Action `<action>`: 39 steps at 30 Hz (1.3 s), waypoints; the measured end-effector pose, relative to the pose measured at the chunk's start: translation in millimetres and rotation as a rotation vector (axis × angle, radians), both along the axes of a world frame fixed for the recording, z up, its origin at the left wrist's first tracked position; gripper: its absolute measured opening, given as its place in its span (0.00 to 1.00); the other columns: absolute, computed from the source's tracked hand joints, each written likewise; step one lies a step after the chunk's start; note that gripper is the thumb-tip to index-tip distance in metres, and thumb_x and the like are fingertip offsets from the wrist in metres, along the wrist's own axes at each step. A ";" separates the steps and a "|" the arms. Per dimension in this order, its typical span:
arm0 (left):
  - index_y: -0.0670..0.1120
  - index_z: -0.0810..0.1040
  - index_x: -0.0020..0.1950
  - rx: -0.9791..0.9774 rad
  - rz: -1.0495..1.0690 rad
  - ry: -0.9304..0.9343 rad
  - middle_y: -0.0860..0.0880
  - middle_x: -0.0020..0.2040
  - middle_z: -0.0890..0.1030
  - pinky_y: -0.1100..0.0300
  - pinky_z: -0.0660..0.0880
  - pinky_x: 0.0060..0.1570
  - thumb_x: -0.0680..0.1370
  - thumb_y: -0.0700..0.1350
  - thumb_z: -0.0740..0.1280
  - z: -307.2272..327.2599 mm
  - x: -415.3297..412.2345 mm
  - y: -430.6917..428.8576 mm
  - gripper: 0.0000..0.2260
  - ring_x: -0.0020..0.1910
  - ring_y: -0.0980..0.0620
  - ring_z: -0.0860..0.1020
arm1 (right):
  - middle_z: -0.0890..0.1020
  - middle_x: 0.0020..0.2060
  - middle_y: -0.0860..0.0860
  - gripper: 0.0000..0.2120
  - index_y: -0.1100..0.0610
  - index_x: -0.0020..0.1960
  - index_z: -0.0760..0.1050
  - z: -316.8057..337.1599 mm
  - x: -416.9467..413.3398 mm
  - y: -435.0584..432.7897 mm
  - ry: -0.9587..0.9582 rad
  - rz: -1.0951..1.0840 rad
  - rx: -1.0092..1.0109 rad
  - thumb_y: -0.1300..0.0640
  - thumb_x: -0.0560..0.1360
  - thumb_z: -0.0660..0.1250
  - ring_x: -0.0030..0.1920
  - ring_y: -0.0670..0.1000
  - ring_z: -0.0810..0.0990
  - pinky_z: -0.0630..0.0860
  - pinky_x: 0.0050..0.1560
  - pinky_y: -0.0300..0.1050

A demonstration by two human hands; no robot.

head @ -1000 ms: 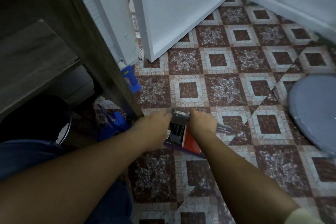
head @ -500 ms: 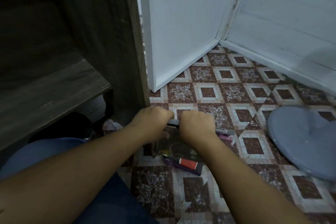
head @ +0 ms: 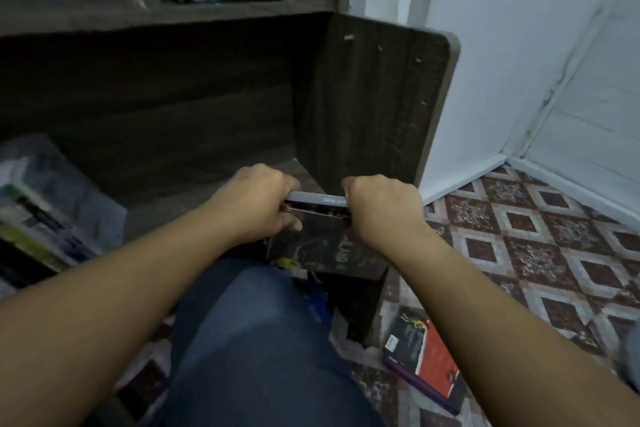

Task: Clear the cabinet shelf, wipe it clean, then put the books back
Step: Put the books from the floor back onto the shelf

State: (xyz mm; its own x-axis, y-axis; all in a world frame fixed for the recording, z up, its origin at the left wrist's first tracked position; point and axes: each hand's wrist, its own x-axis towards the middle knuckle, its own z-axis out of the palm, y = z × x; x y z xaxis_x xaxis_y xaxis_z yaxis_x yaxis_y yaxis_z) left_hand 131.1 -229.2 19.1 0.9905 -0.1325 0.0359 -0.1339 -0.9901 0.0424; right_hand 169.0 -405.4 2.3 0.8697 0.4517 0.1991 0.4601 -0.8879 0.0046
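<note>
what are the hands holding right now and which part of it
A small stack of books, grey one on top. The left hand grips its left end and the right hand grips its right end.

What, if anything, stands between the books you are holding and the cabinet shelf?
Nothing visible does. The left hand and right hand grip the stack of books at the front edge of the shelf, which looks bare beside the side panel. A wrapped bundle sits well left.
</note>
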 end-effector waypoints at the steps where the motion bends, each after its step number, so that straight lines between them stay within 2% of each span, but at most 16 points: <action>1: 0.53 0.80 0.52 -0.012 0.051 -0.023 0.53 0.44 0.80 0.60 0.71 0.39 0.71 0.56 0.74 4.8 -7.9 22.2 0.13 0.46 0.52 0.78 | 0.70 0.35 0.48 0.09 0.50 0.53 0.75 3.2 0.1 17.9 -0.026 0.023 0.012 0.57 0.74 0.69 0.36 0.53 0.72 0.68 0.35 0.46; 6: 0.54 0.80 0.49 -0.053 0.254 -0.208 0.54 0.41 0.80 0.59 0.73 0.40 0.71 0.53 0.74 8.3 -33.6 100.8 0.09 0.43 0.52 0.79 | 0.80 0.42 0.49 0.10 0.50 0.55 0.73 17.0 -1.9 93.5 -0.190 0.191 0.073 0.57 0.75 0.67 0.41 0.55 0.80 0.62 0.32 0.45; 11: 0.52 0.80 0.51 -0.006 0.389 -0.384 0.50 0.45 0.81 0.54 0.75 0.41 0.73 0.51 0.71 -15.7 -54.0 156.6 0.08 0.45 0.45 0.80 | 0.80 0.44 0.51 0.08 0.53 0.55 0.71 10.4 -0.2 167.3 -0.206 0.322 0.110 0.59 0.76 0.63 0.44 0.56 0.80 0.66 0.38 0.48; 12: 0.51 0.80 0.50 0.029 0.395 -0.397 0.49 0.44 0.81 0.55 0.75 0.40 0.72 0.49 0.72 -22.3 -57.0 162.9 0.08 0.43 0.45 0.80 | 0.80 0.42 0.51 0.08 0.54 0.53 0.73 0.7 0.4 179.1 -0.242 0.340 0.133 0.61 0.74 0.66 0.41 0.56 0.80 0.69 0.38 0.48; 15: 0.45 0.82 0.47 0.153 0.403 -0.421 0.46 0.39 0.82 0.54 0.75 0.37 0.62 0.41 0.78 -49.2 -61.8 195.1 0.15 0.39 0.43 0.80 | 0.77 0.27 0.53 0.15 0.56 0.38 0.75 -31.3 2.5 220.8 -0.318 0.378 0.156 0.66 0.57 0.76 0.27 0.56 0.77 0.76 0.31 0.48; 17: 0.42 0.83 0.48 0.207 0.401 -0.428 0.44 0.42 0.83 0.51 0.76 0.40 0.60 0.40 0.79 -70.2 -62.5 210.1 0.18 0.42 0.42 0.81 | 0.77 0.26 0.52 0.16 0.56 0.37 0.76 -51.6 8.0 233.8 -0.321 0.418 0.126 0.64 0.53 0.77 0.27 0.55 0.77 0.76 0.33 0.45; 19: 0.42 0.83 0.47 0.268 0.410 -0.346 0.44 0.45 0.83 0.50 0.74 0.41 0.60 0.45 0.78 -96.0 -62.9 218.3 0.17 0.45 0.42 0.80 | 0.81 0.33 0.54 0.16 0.55 0.46 0.77 -68.5 12.6 241.3 -0.243 0.465 -0.012 0.62 0.60 0.76 0.34 0.56 0.81 0.77 0.40 0.46; 21: 0.44 0.83 0.43 0.312 0.395 -0.225 0.46 0.43 0.82 0.50 0.73 0.40 0.60 0.50 0.78 -125.4 -64.4 221.1 0.16 0.45 0.42 0.78 | 0.82 0.47 0.55 0.15 0.54 0.59 0.73 -88.5 19.9 244.8 -0.094 0.512 -0.187 0.61 0.73 0.65 0.48 0.58 0.81 0.76 0.50 0.50; 23: 0.45 0.83 0.43 0.304 0.405 -0.116 0.47 0.41 0.81 0.50 0.72 0.40 0.59 0.54 0.79 -151.5 -67.6 220.2 0.19 0.44 0.44 0.77 | 0.80 0.55 0.54 0.15 0.53 0.63 0.70 -103.4 24.6 245.2 0.007 0.564 -0.262 0.61 0.77 0.58 0.55 0.57 0.79 0.73 0.55 0.51; 26: 0.47 0.82 0.53 0.208 0.492 -0.084 0.49 0.46 0.80 0.51 0.72 0.42 0.62 0.54 0.78 -173.6 -67.7 218.4 0.23 0.47 0.45 0.77 | 0.76 0.62 0.53 0.17 0.52 0.67 0.67 -120.3 30.5 248.4 0.108 0.572 -0.310 0.60 0.79 0.56 0.61 0.57 0.75 0.70 0.59 0.53; 28: 0.47 0.78 0.62 0.152 0.530 -0.097 0.49 0.54 0.79 0.51 0.71 0.48 0.68 0.51 0.74 -176.0 -62.9 218.5 0.24 0.53 0.45 0.76 | 0.73 0.65 0.53 0.21 0.48 0.71 0.64 -128.1 36.7 249.2 0.169 0.543 -0.332 0.59 0.79 0.57 0.64 0.57 0.72 0.68 0.62 0.54; 30: 0.49 0.70 0.71 0.102 0.552 -0.084 0.50 0.64 0.74 0.51 0.68 0.56 0.75 0.48 0.68 -174.7 -56.3 218.4 0.24 0.62 0.46 0.72 | 0.68 0.69 0.55 0.26 0.44 0.75 0.57 -132.3 43.0 248.5 0.206 0.482 -0.364 0.57 0.79 0.57 0.66 0.59 0.70 0.67 0.64 0.55; 32: 0.50 0.62 0.75 0.058 0.597 -0.035 0.51 0.71 0.68 0.53 0.65 0.60 0.78 0.48 0.65 -175.0 -52.1 219.8 0.26 0.66 0.47 0.68 | 0.59 0.75 0.57 0.30 0.39 0.77 0.49 -137.5 46.9 248.9 0.254 0.412 -0.401 0.55 0.80 0.57 0.69 0.64 0.67 0.66 0.66 0.58; 35: 0.49 0.62 0.74 -0.014 0.598 -0.014 0.51 0.70 0.68 0.55 0.67 0.61 0.76 0.54 0.68 -174.2 -48.5 222.8 0.28 0.65 0.48 0.69 | 0.50 0.77 0.59 0.34 0.35 0.76 0.42 -140.7 46.9 248.3 0.331 0.339 -0.356 0.55 0.80 0.57 0.68 0.68 0.67 0.70 0.63 0.58; 37: 0.48 0.64 0.73 -0.058 0.581 0.026 0.49 0.69 0.69 0.54 0.70 0.61 0.73 0.61 0.70 -170.7 -46.7 224.2 0.33 0.65 0.47 0.71 | 0.49 0.77 0.61 0.35 0.35 0.76 0.42 -140.5 45.3 247.2 0.368 0.326 -0.324 0.59 0.80 0.56 0.68 0.68 0.68 0.71 0.63 0.57; 39: 0.47 0.62 0.74 -0.105 0.597 0.084 0.47 0.73 0.65 0.51 0.70 0.62 0.72 0.61 0.70 -169.5 -44.5 223.9 0.36 0.68 0.45 0.69 | 0.51 0.76 0.61 0.35 0.36 0.77 0.44 -139.9 46.0 247.0 0.378 0.318 -0.285 0.61 0.79 0.56 0.67 0.69 0.67 0.69 0.64 0.57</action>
